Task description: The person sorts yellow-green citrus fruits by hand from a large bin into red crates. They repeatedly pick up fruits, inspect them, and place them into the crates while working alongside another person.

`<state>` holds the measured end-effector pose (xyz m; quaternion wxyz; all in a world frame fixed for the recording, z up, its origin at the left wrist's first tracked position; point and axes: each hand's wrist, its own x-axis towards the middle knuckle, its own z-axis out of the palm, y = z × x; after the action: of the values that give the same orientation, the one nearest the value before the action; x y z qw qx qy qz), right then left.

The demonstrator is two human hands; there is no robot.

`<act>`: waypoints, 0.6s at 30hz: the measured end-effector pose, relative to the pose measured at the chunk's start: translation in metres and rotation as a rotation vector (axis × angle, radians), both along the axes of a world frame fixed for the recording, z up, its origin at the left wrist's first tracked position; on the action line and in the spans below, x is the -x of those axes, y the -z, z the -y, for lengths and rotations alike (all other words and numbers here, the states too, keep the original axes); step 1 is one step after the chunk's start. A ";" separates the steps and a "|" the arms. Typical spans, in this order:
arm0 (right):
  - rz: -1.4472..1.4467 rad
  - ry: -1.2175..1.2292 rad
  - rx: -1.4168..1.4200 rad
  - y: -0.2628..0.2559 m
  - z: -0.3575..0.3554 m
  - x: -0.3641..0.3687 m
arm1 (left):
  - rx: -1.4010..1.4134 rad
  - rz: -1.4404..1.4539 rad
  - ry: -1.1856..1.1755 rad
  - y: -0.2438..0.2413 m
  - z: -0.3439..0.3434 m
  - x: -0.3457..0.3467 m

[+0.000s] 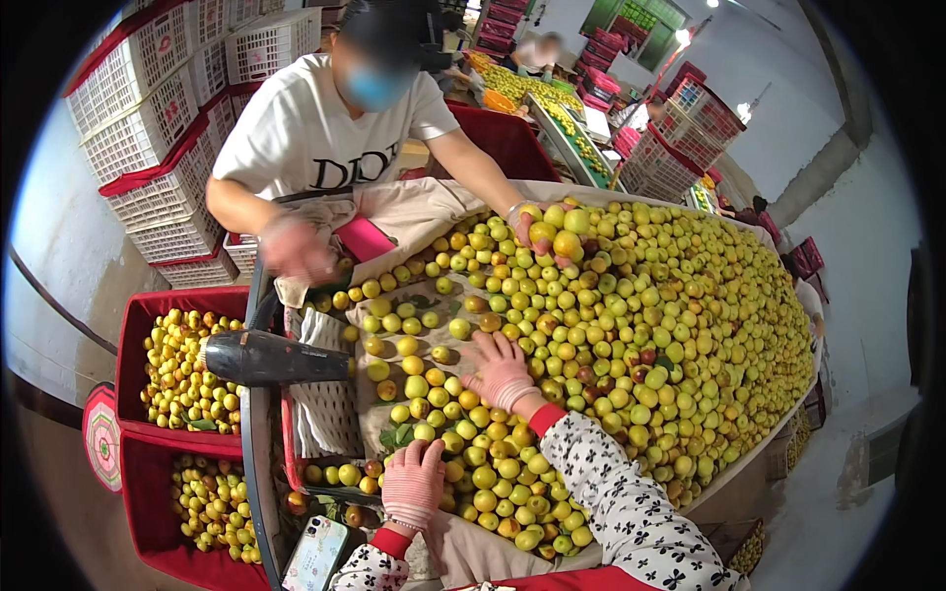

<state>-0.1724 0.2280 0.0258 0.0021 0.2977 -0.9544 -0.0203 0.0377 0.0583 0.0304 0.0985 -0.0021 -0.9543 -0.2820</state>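
Observation:
A large heap of small yellow-green fruits, apparently jujubes (695, 295), covers a cloth-lined sorting table. My right hand (501, 371), in a striped pink-and-white glove with bare fingertips, rests palm down with spread fingers at the edge of the heap, near a brownish fruit. My left hand (414, 480), gloved the same way, lies at the near edge beside fruits and green leaves; whether a fruit is under its fingers cannot be told. Loose fruits (412, 364) lie scattered on the beige cloth (377, 421) between my hands and a black hair dryer (277, 358).
Opposite, a masked person's hand (550, 236) holds several fruits; their other hand (295, 247) is blurred. Red-lined crates (185, 439) of fruit stand left. A phone (318, 554) lies by my left wrist. White crates (166, 111) are stacked behind. A conveyor (565, 133) runs farther back.

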 end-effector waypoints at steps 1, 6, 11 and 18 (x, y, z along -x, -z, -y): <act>0.029 -0.031 -0.009 -0.001 -0.002 -0.015 | 0.003 0.004 0.008 -0.001 -0.001 0.000; 0.130 -0.094 -0.054 -0.012 -0.011 -0.064 | -0.005 0.013 0.016 -0.003 -0.002 0.001; 0.196 -0.074 0.005 -0.027 -0.020 -0.067 | -0.012 0.049 -0.010 0.005 -0.002 0.001; -0.079 0.405 0.045 -0.039 -0.061 0.064 | -0.024 0.025 0.017 0.003 -0.005 0.002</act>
<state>-0.2365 0.2889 0.0652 0.0422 0.0984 -0.9942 -0.0104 0.0358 0.0637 0.0270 0.0843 -0.0054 -0.9519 -0.2945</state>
